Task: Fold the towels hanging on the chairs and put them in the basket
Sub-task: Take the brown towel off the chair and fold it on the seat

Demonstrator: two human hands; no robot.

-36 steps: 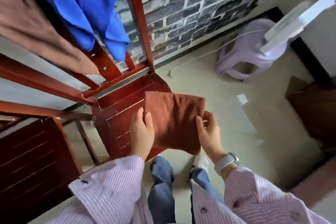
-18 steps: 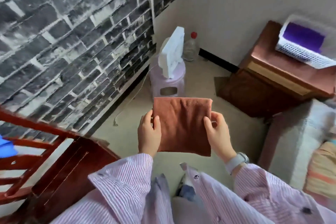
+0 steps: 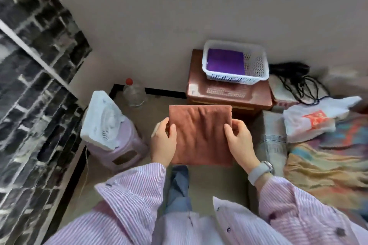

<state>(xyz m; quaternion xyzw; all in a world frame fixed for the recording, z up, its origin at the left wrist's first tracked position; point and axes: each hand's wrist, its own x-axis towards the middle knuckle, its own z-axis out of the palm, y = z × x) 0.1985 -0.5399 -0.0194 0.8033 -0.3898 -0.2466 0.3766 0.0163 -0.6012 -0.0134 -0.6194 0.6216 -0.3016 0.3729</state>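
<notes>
Two hands carry one folded rust-brown towel (image 3: 200,135) at the centre of the head view, the only view there is: the left hand (image 3: 163,143) grips its left edge with the thumb laid over the top face and the fingers curled out of sight underneath, and the right hand (image 3: 238,141) pinches the right edge in the same manner, a pale watch on that wrist. The towel hangs in the air, well short of the white basket (image 3: 256,74), which sits in the upper right of centre on a reddish-brown cabinet (image 3: 229,93) against the wall. I judge the chief risk to be the fold slumping open, since only the two side edges are held and the soft layers between them are unsupported; a loosened thumb on either side would probably let a layer drop. A second risk is a crowded landing, because a folded purple towel (image 3: 226,63) already fills most of the basket floor, so a careless drop could leave the brown one draped over the rim. The brown cloth looks plush and faintly rippled, a near-square pad with a rolled upper edge. The basket is rigid perforated plastic with rounded corners. At centre left a white fan (image 3: 103,117) rests on a lilac plastic stool (image 3: 123,151), and a clear bottle with a red cap (image 3: 134,93) stands in the corner behind it.
</notes>
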